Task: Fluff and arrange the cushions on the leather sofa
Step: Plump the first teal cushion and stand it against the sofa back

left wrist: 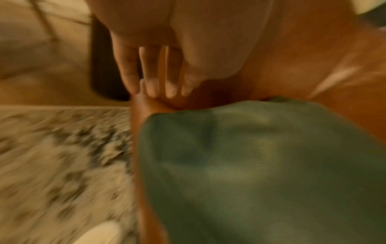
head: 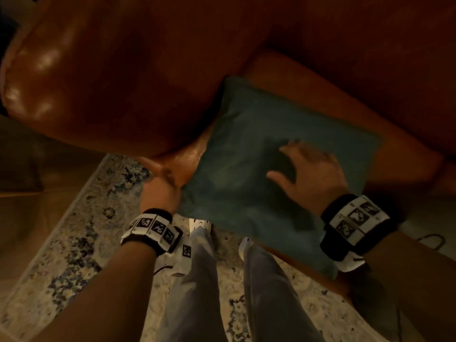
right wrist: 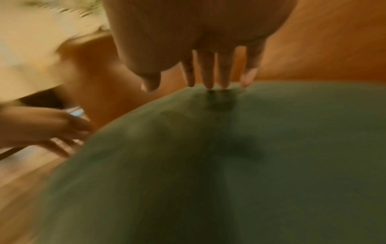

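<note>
A square teal cushion [head: 266,164] lies flat on the seat of the brown leather sofa [head: 123,77], next to its rounded armrest, with one corner hanging over the seat's front edge. My right hand [head: 308,169] lies spread on top of the cushion [right wrist: 208,156], its straight fingertips [right wrist: 208,82] pressing into the fabric. My left hand [head: 161,191] is at the cushion's left edge [left wrist: 250,165], fingers [left wrist: 150,76] straight and pointing at the seat beside it; whether it touches the cushion I cannot tell. The wrist views are blurred.
A pale patterned rug [head: 74,243] covers the floor in front of the sofa. My legs in grey trousers [head: 197,292] and white shoes stand close to the seat's front edge. A dark cable [head: 431,240] lies on the floor at the right.
</note>
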Tool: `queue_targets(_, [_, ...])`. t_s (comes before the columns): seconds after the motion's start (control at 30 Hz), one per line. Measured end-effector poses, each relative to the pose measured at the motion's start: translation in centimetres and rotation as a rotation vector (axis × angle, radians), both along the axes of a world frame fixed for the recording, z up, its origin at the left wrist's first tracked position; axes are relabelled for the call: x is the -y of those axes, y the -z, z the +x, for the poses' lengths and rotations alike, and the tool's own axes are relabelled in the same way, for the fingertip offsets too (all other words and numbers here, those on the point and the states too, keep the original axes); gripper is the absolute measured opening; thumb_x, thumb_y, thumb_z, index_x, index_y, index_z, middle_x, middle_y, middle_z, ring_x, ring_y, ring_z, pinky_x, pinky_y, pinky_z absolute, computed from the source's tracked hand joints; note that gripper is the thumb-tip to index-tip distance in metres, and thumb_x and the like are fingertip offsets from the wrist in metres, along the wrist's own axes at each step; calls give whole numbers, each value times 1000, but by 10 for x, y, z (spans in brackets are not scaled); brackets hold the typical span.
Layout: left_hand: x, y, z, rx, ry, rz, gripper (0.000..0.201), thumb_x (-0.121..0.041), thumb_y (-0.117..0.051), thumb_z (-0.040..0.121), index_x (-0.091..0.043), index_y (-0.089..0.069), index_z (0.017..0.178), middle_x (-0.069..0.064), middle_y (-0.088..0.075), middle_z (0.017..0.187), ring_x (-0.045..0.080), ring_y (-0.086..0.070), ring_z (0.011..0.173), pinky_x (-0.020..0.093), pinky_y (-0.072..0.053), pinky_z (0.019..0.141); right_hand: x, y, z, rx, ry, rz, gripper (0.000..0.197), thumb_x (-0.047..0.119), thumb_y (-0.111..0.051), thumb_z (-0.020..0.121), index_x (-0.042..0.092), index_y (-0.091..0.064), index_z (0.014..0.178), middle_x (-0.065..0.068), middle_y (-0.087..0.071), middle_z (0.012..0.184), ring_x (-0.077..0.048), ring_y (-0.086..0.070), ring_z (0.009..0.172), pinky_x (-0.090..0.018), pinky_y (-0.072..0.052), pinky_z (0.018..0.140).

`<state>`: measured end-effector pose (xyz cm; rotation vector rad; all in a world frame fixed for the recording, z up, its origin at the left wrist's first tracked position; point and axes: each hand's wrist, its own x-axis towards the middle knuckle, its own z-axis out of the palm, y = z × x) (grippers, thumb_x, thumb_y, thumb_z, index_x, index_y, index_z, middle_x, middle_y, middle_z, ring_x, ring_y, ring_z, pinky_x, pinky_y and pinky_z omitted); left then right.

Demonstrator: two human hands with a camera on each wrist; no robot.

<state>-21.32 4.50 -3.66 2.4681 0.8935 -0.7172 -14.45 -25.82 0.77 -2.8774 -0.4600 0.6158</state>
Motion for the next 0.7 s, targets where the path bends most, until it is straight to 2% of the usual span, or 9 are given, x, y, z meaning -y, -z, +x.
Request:
queue_targets(0.07, [27,-11,33,314,268,15,46,-38,-39,95,-20,-48,136,14,-53,135,35,-51,122,51,-38,105,29,-3,20,-1,184,-34,73,73,-36,91,26,-36,147,-7,-36,156,-27,-32,145,-52,-27,113])
queue_targets(0.13, [79,-14,64,472,652,-15,60,-50,-35,93,-25,-35,147,9,-40,150,31,-36,138,51,-26,114,47,7,34,-31,283,-78,77,74,-30,90,28,-27,151,-5,-25,162,-26,-19,150,-54,-20,115])
queue_targets(0.17, [108,-14,75,452,812,-8,63,-55,-33,92,-30,-27,150,5,-29,157,30,-24,144,54,-18,116,50,16,38,-63,273,-127,77,75,-27,91,29,-22,153,-4,-20,163,-26,-15,151,-54,-18,116])
queue_targets(0.23, [153,-4,85,255,1033,49,67,-65,-21,92,-41,-5,152,-2,-3,163,29,2,149,62,-1,115,49,35,37,-107,200,-233,76,73,-17,92,30,-15,155,-4,-14,165,-27,-10,152,-55,-16,118])
queue_targets(0.3, [167,19,83,106,1101,119,67,-70,-9,90,-44,8,149,-5,13,162,28,16,148,64,7,112,49,52,35,-124,184,-276,76,70,-11,92,29,-9,156,-5,-9,166,-28,-7,152,-57,-14,117])
queue_targets(0.4, [165,22,94,-1,1084,113,66,-71,-8,89,-47,7,148,-7,12,162,27,14,148,64,6,113,53,57,44,-192,174,-269,76,70,-8,93,29,-5,157,-5,-6,166,-29,-5,152,-59,-12,117])
queue_targets(0.53, [174,-3,134,186,1064,82,66,-66,-22,92,-38,-13,151,-3,-13,160,27,-6,148,59,-2,117,65,45,68,-148,209,-125,75,72,-8,92,31,-14,155,-4,-14,165,-27,-10,152,-57,-18,115])
queue_targets(0.6, [181,2,147,208,1185,79,69,-67,-15,91,-37,-4,153,-5,-5,162,24,2,150,55,2,118,77,49,74,-153,189,-168,77,73,-5,91,31,-9,156,-5,-10,166,-28,-7,152,-58,-15,115])
queue_targets(0.7, [189,22,142,73,1304,127,69,-72,-3,89,-43,8,150,-9,6,163,22,12,149,56,8,117,87,67,71,-207,77,-274,80,74,3,87,33,3,156,-7,-5,166,-30,-4,152,-59,-12,116])
